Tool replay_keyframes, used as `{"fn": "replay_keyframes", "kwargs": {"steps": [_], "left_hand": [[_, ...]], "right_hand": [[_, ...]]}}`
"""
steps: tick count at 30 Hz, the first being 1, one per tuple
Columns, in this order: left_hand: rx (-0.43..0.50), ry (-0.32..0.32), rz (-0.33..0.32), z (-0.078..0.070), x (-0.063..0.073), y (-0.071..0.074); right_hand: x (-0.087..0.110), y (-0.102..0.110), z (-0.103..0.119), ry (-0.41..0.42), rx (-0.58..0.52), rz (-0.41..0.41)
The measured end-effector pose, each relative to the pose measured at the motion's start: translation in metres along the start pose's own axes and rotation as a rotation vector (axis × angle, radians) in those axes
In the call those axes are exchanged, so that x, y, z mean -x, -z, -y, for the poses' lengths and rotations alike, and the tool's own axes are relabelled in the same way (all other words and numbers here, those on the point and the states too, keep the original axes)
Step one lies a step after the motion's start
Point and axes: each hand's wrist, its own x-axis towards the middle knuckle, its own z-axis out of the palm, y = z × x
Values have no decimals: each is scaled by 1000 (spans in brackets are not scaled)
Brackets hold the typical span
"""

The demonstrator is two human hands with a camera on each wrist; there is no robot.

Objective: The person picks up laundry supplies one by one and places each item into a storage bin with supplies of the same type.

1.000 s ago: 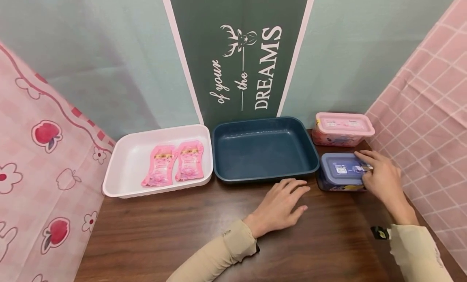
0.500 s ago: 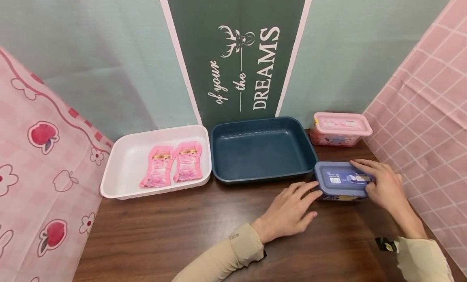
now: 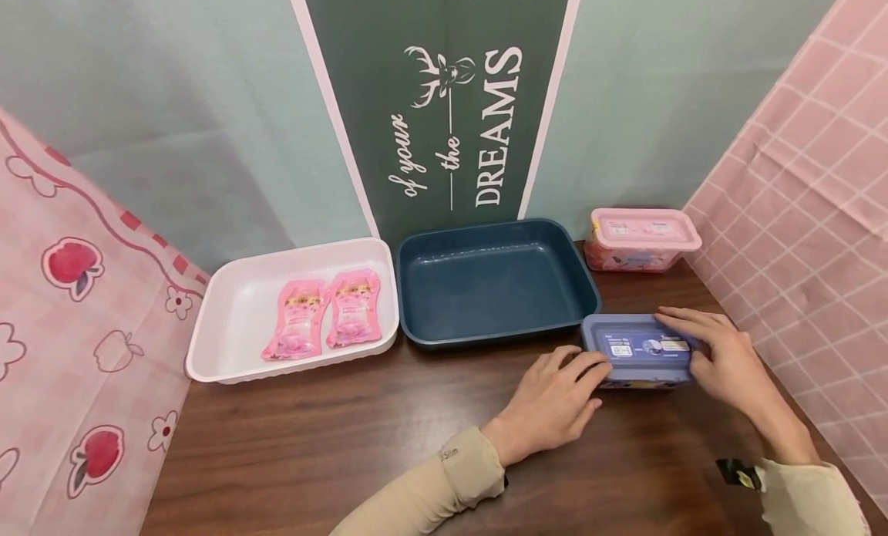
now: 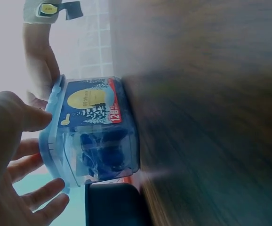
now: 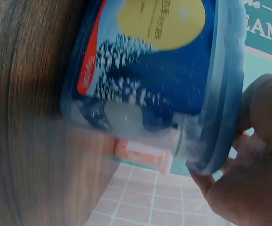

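Observation:
A lidded plastic box (image 3: 638, 347) with a blue-purple lid stands on the wooden table. Dark blue contents show through its clear end in the left wrist view. My right hand (image 3: 731, 362) grips the lid's right end, its fingers reaching over the far edge. At the opposite end, my left hand (image 3: 555, 397) touches the lid's left edge with loosely spread fingers; its thumb lies near the front side. In the right wrist view, the box's printed label (image 5: 145, 52) shows a yellow circle and white trees.
A dark blue tray (image 3: 496, 289) stands just behind the box. Left of it, a white tray (image 3: 232, 312) holds two pink pouches (image 3: 298, 320). A pink lidded box (image 3: 641, 239) sits at the back right. Fabric hangs at the back and both sides.
My right hand has drawn the blue-purple box toward the front and slightly left. My left hand has moved right to reach the lid's left end.

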Motion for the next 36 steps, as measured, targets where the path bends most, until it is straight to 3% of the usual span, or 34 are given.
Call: {"fn": "replay_keyframes", "kwargs": {"steps": [4,10,15,21,24,29,36], "left_hand": [[0,7,-11,2,2,2],[2,6,-21,5,7,7],[6,17,-27,6,14,10],[32,40,-24,8,27,11],[61,47,-31,9,34,14],[183,87,-100,14,41,22],[514,230,-265,25,44,26]], "right_hand": [[2,7,-4,-39,-116,-62],[13,15,-11,-235,-248,-97],[18,19,-15,-344,-345,-34],[20,23,-15,-528,-521,134],[19,21,-12,-569,-558,200],[15,11,-3,-564,-583,243],[7,-1,11,-565,-674,293]]}}
